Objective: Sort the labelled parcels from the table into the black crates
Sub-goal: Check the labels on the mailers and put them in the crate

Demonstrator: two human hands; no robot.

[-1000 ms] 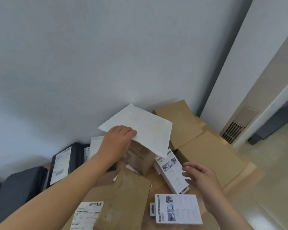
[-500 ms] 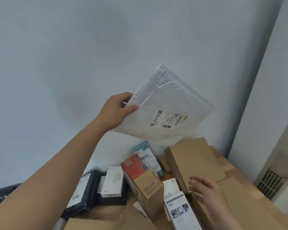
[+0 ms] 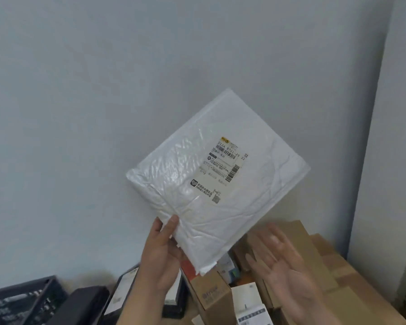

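Since half a second ago the white mailer [image 3: 217,184] has come round to a fuller, nearer view, label side toward the camera, and the grip has shifted from its left edge to its near-left corner; a second ago it was only just coming off the heap. Left hand [image 3: 161,256] now pinches that lower corner, thumb on the front face, fingers behind, holding the mailer up against the grey wall [image 3: 127,90], clear of the pile. Right hand [image 3: 280,261] is blurred, fingers spread and palm turned up, holding nothing, raised from its earlier spot low by the brown boxes [image 3: 314,266] toward the mailer's lower edge. Shipping label [image 3: 223,168] sits upright enough to read; a code line shows near its top. Step in hand, by judgement: reading the label to settle which crate takes this parcel. Only 1 black crate [image 3: 19,299] shows, at the near left, beside dark parcels [image 3: 127,294]. Next move likely calls for steadying the limp mailer with the free hand, then carrying it left and down to the matching crate without letting it fold.
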